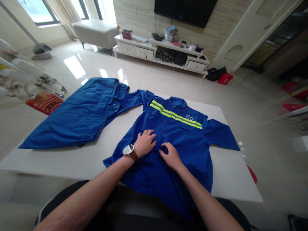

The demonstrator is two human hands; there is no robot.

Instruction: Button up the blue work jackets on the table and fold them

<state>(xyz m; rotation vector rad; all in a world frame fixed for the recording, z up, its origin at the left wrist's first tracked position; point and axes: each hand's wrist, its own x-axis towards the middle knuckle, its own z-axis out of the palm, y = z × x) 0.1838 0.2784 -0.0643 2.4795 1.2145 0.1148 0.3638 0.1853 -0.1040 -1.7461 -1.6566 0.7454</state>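
Note:
A blue work jacket point(192, 150) with a yellow-green and grey reflective band point(175, 116) across the chest lies front up, its collar pointing away from me and its sleeves spread. My left hand point(145, 142), with a round watch point(128, 150) on a brown strap at the wrist, rests flat on the jacket's left side, fingers apart. Just right of the middle front, my right hand point(171, 155) has its thumb and forefinger curled at the front opening, with a raised fold of the jacket between them. The exact contact at the fingertips is hard to see.
Folded blue clothing point(79, 112) lies on the left of the white table point(231, 173), touching the jacket's sleeve. Beyond the table stand a low white TV cabinet point(134, 49) with clutter on top and a pale bench point(96, 30). A red bag point(225, 78) sits on the floor.

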